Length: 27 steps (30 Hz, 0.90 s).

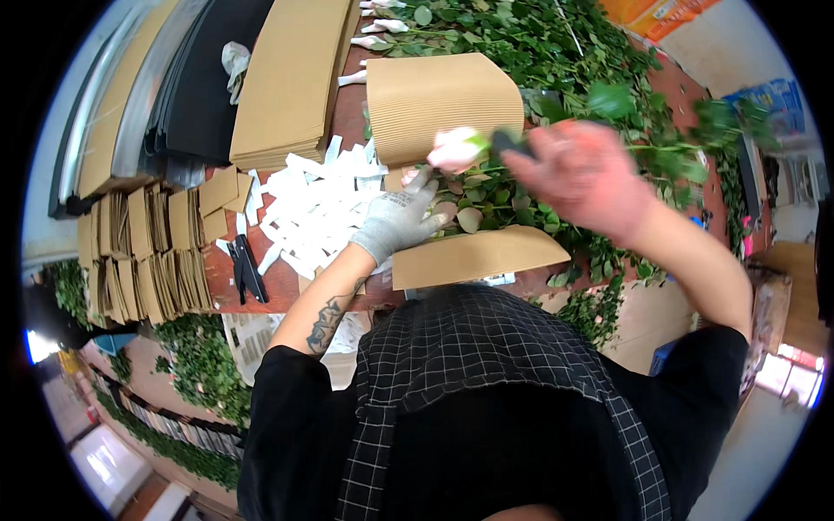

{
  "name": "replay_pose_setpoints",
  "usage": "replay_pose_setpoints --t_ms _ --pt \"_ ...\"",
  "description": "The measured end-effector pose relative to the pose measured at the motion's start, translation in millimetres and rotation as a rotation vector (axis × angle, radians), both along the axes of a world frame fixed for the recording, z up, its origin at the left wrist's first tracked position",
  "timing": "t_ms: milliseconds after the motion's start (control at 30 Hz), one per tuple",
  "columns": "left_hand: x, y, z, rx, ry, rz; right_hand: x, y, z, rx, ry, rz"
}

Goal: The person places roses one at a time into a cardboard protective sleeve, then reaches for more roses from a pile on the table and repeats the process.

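Observation:
My left hand (400,214), in a grey glove, lies with fingers and thumb spread at the left end of a bed of leafy stems (486,193), beside a partly covered pink bloom. My right hand (582,174) is smeared by motion above the stems, closed around a rose. The pale pink rose (458,149) points left, and its leafy stem trails out to the right behind the hand. A dark, blurred thing (506,141) shows at the right fingertips; I cannot tell what it is. The stems lie between a ribbed cardboard sheet (443,104) and a near cardboard flap (478,255).
White paper strips (304,204) lie heaped left of my left hand, with black-handled scissors (248,269) beside them. Small folded cardboard pieces (148,252) stand at the table's left end. Tall cardboard sheets (291,78) are stacked behind. More cut roses (521,35) cover the far side.

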State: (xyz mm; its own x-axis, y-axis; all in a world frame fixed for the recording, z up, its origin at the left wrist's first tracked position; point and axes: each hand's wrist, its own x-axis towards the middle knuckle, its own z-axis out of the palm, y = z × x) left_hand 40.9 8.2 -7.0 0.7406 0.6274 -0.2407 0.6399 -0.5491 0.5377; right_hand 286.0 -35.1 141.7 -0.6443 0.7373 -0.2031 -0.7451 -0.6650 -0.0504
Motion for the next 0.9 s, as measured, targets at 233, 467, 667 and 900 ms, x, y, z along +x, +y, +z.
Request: replay_pose_setpoints --t_ms 233,467,667,900 --pt "-2.1 -9.6 -9.3 0.066 -0.062 0.031 -27.4 38.3 -128.8 2.246 -2.378 0.165" --pt "-0.6 -12.0 -7.7 0.129 -0.125 0.021 -35.3 44.5 -180.3 2.175 -2.412 0.23" --pt "1.8 -13.6 7.6 -0.033 0.001 0.065 -28.7 50.3 -184.9 2.163 -2.423 0.092" --pt "0.1 -11.5 -7.3 -0.043 -0.028 0.107 -39.2 42.8 -169.3 1.88 -2.452 0.671"
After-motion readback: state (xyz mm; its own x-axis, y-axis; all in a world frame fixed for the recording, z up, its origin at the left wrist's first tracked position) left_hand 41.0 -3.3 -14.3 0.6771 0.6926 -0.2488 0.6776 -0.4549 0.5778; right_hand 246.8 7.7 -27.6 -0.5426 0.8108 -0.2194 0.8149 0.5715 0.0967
